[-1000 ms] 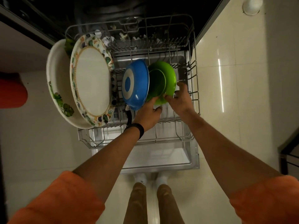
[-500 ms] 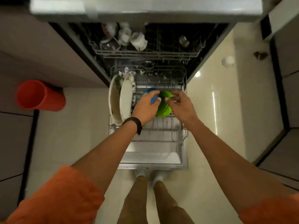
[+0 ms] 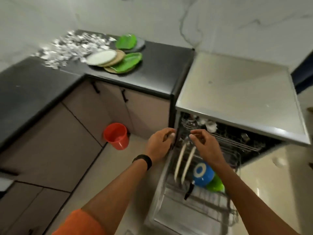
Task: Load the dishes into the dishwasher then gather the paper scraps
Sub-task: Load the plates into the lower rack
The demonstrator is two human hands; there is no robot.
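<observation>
Light: dim, warm, indoor | Blur: I see motion smear across the whole frame, paper scraps [image 3: 72, 46] streaked | Glare: soft sheen on dishwasher top [image 3: 237, 92] | Edges: wide-angle bending at corners

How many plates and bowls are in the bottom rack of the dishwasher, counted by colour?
Pale plates: 2
Blue bowl: 1
Green bowl: 1
Total: 4
</observation>
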